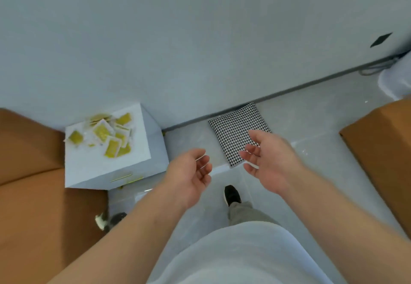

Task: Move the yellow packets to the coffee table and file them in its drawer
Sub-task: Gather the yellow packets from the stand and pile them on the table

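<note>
Yellow packets (106,134) are lying in a loose heap on the white cube worktop (124,163) at left, beside the wall (200,39). Left hand (191,172) and right hand (269,161) are hovering over the floor (311,117) right of it, palms facing each other; both grips are hanging apart and slack.

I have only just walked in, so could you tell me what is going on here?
A person stands with both hands out in front: the left hand and the right hand are open and hold nothing. The pile of small yellow packets lies on top of a white cube-shaped cabinet to the left, and neither hand touches it. A black-and-white checked fabric cushion lies on the floor by the wall.
</note>
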Motion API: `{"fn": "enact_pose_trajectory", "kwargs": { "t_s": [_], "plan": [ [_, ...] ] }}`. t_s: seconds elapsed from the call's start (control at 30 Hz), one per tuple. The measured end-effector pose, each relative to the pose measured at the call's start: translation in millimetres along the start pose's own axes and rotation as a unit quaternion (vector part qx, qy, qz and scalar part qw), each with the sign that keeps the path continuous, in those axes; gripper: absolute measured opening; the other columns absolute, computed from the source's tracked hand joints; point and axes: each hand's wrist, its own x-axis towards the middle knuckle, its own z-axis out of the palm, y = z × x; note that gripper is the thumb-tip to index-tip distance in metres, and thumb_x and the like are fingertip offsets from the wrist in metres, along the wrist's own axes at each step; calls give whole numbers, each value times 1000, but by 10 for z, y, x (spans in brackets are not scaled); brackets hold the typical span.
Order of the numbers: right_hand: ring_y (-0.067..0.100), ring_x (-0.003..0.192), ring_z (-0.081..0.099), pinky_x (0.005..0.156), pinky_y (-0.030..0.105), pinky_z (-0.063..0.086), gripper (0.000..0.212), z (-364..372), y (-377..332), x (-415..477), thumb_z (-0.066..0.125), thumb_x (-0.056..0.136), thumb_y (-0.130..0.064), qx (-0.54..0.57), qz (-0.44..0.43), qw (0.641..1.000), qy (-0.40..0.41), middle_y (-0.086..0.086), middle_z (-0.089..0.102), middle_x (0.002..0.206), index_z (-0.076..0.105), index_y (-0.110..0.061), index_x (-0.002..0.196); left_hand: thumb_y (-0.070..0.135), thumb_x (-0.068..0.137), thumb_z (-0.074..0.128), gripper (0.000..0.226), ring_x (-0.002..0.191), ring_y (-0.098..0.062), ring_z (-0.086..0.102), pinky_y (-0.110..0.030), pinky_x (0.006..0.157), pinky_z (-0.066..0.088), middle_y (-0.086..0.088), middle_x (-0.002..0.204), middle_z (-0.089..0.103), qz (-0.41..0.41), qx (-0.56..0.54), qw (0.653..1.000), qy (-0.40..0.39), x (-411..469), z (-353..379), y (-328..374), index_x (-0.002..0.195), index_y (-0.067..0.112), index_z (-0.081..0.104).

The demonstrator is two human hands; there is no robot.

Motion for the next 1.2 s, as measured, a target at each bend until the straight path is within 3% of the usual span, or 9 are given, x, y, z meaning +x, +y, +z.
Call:
{"fn": "enact_pose_trajectory", "kwargs": {
  "t_s": [0.2, 0.33, 0.5, 0.63, 0.73, 0.97, 1.2],
  "plan": [
    [18, 83, 68, 67, 35, 49, 13, 995, -341, 457, 66, 96, -29, -92, 17, 994, -51, 3, 65, 96, 67, -21, 106, 13, 97, 59, 4, 55, -12, 56, -25, 52, 40, -1, 75, 60, 20, -101, 994, 40, 338, -325, 706, 94, 14, 60],
    [18, 87, 67, 70, 35, 50, 21, 1803, -352, 646, 63, 97, -28, -146, 47, 985, -77, 3, 63, 101, 64, -21, 116, 14, 98, 59, 2, 57, -12, 55, -25, 55, 39, -1, 78, 60, 11, -170, 983, 75, 580, -918, 1088, 96, 14, 59],
    [19, 88, 61, 76, 35, 48, 17, 2967, -126, 881, 60, 99, -26, -184, 74, 977, -81, 3, 57, 98, 63, -21, 115, 14, 99, 58, 1, 61, -13, 54, -26, 55, 37, -1, 81, 59, -17, -217, 968, 123, 1134, -1874, 1541, 99, 12, 58],
    [18, 88, 57, 80, 35, 44, 4, 3992, 221, 1112, 59, 100, -27, -194, 82, 975, -69, 2, 54, 94, 62, -24, 100, 12, 100, 56, 5, 61, -15, 54, -26, 54, 34, -3, 80, 58, -35, -203, 969, 134, 1759, -2703, 1957, 105, 12, 58],
    [17, 90, 58, 73, 33, 46, 25, 4718, 542, 1310, 62, 97, -30, -196, 104, 975, -28, 1, 55, 111, 62, -25, 121, 14, 100, 55, 8, 61, -16, 55, -26, 54, 35, -3, 79, 58, -66, -151, 975, 150, 2216, -3341, 2323, 106, 12, 60],
    [25, 113, 58, 90, 38, 51, 41, 5761, 1010, 1819, 69, 95, -29, -170, 176, 969, 39, 5, 53, 133, 54, -22, 132, 20, 102, 56, 12, 66, -14, 59, -24, 52, 39, -2, 87, 56, -71, -55, 980, 178, 3083, -4273, 3070, 113, 17, 60],
    [25, 98, 57, 87, 38, 53, 23, 6238, 1327, 2623, 67, 96, -32, -202, 214, 955, 40, 8, 53, 109, 57, -23, 114, 26, 100, 61, 10, 67, -16, 57, -25, 57, 47, -3, 91, 56, -111, -20, 965, 236, 4055, -4781, 3258, 106, 18, 59]
  ]
}}
